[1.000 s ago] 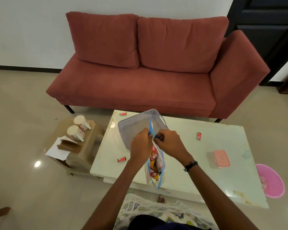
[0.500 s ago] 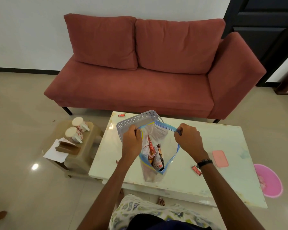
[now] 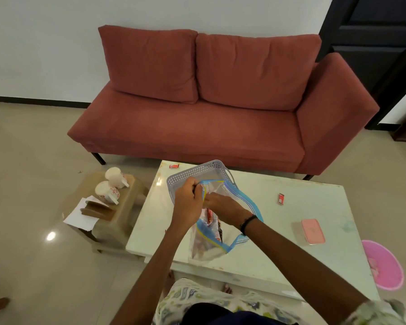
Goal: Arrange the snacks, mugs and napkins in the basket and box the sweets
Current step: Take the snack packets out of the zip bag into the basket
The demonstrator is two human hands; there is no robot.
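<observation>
Living room, red sofa (image 3: 197, 123) behind a white worktop (image 3: 279, 231). Clear zip bag (image 3: 220, 233) with blue-and-yellow rim stands mid-worktop, mouth wide, red snack packets (image 3: 212, 221) inside. Left hand (image 3: 186, 202) fisted on the bag's far-left rim. Right hand (image 3: 223, 207) reaches into the mouth; grip hidden. Grey perforated basket (image 3: 197, 171) just behind. Pink-lidded box (image 3: 312, 231) right.

red sofa (image 3: 197, 118), white wall (image 3: 45, 43), tiled floor (image 3: 28, 160)

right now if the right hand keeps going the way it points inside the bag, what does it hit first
Likely the snack packets low in the zip bag, since the right hand reaches into its open mouth. Its fingers are hidden, so depth is unclear.
</observation>
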